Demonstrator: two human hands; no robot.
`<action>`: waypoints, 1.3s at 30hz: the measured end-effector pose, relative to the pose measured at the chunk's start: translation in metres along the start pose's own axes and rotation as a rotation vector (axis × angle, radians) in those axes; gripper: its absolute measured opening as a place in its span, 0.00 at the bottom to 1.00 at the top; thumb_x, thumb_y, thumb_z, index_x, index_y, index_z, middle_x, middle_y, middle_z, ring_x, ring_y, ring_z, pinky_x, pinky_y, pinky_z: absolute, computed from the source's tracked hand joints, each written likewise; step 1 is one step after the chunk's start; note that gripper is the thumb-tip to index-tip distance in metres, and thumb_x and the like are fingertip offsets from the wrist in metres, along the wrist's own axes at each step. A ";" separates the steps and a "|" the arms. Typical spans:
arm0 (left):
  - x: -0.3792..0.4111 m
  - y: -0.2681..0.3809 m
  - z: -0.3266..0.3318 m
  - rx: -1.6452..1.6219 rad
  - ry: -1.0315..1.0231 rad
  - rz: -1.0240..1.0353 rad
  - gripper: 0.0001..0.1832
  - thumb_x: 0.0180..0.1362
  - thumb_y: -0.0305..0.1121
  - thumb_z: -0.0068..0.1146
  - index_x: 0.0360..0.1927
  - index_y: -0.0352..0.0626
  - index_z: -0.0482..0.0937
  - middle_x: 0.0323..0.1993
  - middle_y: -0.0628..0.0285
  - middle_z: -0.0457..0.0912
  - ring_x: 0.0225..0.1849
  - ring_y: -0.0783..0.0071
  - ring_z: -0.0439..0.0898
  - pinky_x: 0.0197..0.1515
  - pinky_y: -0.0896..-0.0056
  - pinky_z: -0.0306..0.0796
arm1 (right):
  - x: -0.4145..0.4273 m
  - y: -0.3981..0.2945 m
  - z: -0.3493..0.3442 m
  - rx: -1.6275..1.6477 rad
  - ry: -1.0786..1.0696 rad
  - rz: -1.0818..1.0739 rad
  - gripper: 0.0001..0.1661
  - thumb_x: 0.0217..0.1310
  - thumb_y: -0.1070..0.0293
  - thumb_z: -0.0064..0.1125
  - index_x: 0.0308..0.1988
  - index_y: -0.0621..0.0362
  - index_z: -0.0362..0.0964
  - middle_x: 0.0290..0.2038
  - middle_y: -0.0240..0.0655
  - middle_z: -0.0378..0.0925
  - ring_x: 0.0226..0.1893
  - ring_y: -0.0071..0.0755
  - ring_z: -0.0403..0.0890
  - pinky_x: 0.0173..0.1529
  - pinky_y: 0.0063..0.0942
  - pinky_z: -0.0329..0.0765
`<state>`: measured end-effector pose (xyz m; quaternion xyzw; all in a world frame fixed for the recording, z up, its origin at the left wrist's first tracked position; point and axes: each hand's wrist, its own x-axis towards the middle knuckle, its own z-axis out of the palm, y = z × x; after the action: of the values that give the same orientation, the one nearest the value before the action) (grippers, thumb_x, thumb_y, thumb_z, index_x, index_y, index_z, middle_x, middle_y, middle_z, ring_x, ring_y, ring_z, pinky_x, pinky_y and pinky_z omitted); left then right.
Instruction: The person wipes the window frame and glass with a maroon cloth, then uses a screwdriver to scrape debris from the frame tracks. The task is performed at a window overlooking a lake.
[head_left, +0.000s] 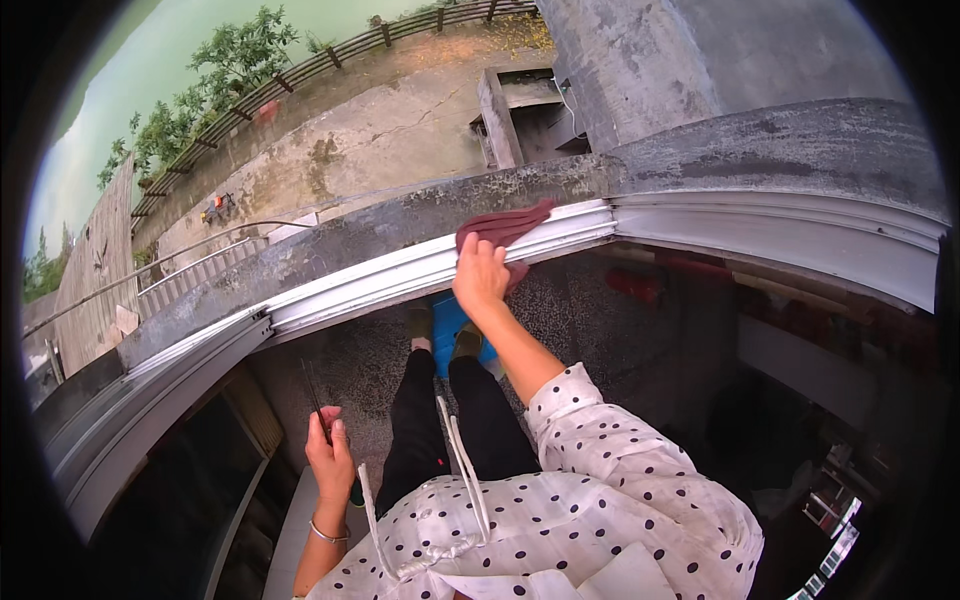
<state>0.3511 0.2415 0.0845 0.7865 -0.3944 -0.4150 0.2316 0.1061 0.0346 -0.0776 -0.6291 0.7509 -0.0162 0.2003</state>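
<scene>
My right hand (481, 274) grips a dark red cloth (504, 223) that lies over the white sliding-window track (405, 264). Part of the cloth sticks out to the right past my fingers, and a small piece hangs below the hand on the inner side. Lower on the left, my left hand (328, 448) is closed around the dark handle of a thin, slender tool (315, 397); its exact kind is too small to tell. That hand is held away from the track, over the speckled floor.
My feet stand on a blue support (448, 330). Beyond the track runs a weathered concrete ledge (420, 202), with a yard (375, 135) far below and a wooden fence (330, 56) beside green water. White frame sections (750, 225) bend away on both sides. A red object (634, 285) sits inside.
</scene>
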 end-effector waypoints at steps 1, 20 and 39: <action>0.004 0.001 0.000 0.004 0.052 0.048 0.08 0.66 0.25 0.50 0.46 0.34 0.75 0.33 0.63 0.77 0.32 0.78 0.73 0.37 0.75 0.69 | -0.026 -0.033 0.005 0.146 -0.150 -0.231 0.19 0.57 0.67 0.57 0.49 0.59 0.69 0.44 0.43 0.77 0.48 0.55 0.76 0.46 0.49 0.79; 0.034 0.111 0.111 -0.299 -0.484 0.158 0.10 0.69 0.34 0.53 0.45 0.36 0.76 0.27 0.68 0.77 0.25 0.81 0.74 0.29 0.76 0.70 | -0.163 0.029 -0.125 1.506 -0.278 0.534 0.22 0.67 0.75 0.48 0.58 0.69 0.69 0.51 0.44 0.79 0.48 0.31 0.81 0.54 0.28 0.78; 0.029 0.257 0.144 -0.564 -0.848 0.392 0.23 0.53 0.37 0.72 0.49 0.37 0.76 0.29 0.64 0.81 0.24 0.78 0.78 0.28 0.76 0.73 | -0.172 0.039 -0.296 0.516 0.614 -0.068 0.24 0.61 0.82 0.51 0.57 0.61 0.74 0.44 0.48 0.84 0.44 0.45 0.86 0.46 0.32 0.81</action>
<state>0.1312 0.0631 0.1697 0.3692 -0.4659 -0.7344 0.3275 -0.0036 0.1390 0.2324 -0.5487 0.7258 -0.3980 0.1172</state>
